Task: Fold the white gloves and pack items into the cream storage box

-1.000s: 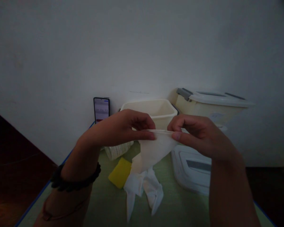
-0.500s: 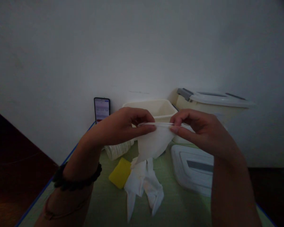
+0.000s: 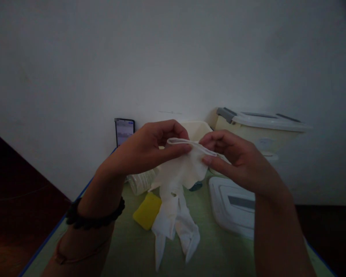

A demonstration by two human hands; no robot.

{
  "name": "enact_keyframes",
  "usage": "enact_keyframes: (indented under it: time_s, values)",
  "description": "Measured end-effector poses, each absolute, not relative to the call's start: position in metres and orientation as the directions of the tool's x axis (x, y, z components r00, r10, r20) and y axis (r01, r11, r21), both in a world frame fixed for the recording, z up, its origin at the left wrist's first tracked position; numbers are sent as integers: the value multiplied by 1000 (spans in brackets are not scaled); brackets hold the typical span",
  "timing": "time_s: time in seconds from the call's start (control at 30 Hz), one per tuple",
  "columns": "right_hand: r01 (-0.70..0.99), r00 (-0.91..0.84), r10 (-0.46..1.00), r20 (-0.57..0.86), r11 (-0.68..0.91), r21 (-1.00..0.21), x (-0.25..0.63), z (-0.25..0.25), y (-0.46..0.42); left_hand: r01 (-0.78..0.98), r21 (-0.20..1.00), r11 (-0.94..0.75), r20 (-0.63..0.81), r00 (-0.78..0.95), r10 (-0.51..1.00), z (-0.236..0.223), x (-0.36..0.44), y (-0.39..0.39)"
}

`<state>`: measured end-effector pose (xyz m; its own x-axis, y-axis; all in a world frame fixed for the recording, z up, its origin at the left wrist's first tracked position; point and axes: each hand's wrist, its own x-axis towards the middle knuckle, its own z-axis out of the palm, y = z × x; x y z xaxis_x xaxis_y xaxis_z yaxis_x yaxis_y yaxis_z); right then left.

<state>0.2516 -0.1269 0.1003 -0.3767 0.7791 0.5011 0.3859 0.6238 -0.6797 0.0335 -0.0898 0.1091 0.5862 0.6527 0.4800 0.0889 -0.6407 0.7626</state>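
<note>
A thin white glove (image 3: 178, 169) with a rolled cuff hangs between my hands. My left hand (image 3: 164, 142) pinches its cuff between thumb and fingers. On the other side of the cuff, my right hand (image 3: 227, 157) grips the edge the same way, and the cuff gapes a little at the left end. Below, a second white glove (image 3: 187, 234) lies crumpled on the table, its finger ends pointing toward me. A yellow sponge (image 3: 147, 211) touches or nearly touches that glove's left side. The held glove partly covers the lying one.
Behind my hands stands an open cream bin (image 3: 200, 129) against the wall. A lidded storage box (image 3: 256, 132) is at the back right, with a loose grey-white lid (image 3: 233, 204) in front. A clear bottle (image 3: 141, 182) lies at left, near an upright phone (image 3: 124, 130).
Both hands have risen slightly with the glove. Its cuff has spread into a loop and now slants down to the right, and its lower part hangs unfolded. The table items stay put.
</note>
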Motion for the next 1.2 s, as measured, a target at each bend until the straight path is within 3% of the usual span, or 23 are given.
enact_keyframes:
  time_s: [0.17,0.4,0.77,0.93,1.07,1.2]
  values:
    - [428,-423,772,475,632,-646,249,103,-130,26,795,-607,466,615,636,112,33,-92]
    - [155,-300,741,601,659,-736,251,103,-135,-115,866,-486,441,634,636,119,31,-101]
    - [-70,-297,769,566,574,-816,245,102,-141,-212,771,-601,623,449,641,111,32,-107]
    - [-169,-124,852,509,487,-857,239,105,-140,-254,734,-630,676,365,640,109,31,-107]
    - [-173,-213,847,487,458,-872,238,108,-144,-363,691,-625,723,350,596,112,31,-110]
    - [-135,-290,810,510,493,-860,238,107,-144,-318,763,-563,646,411,643,111,33,-105]
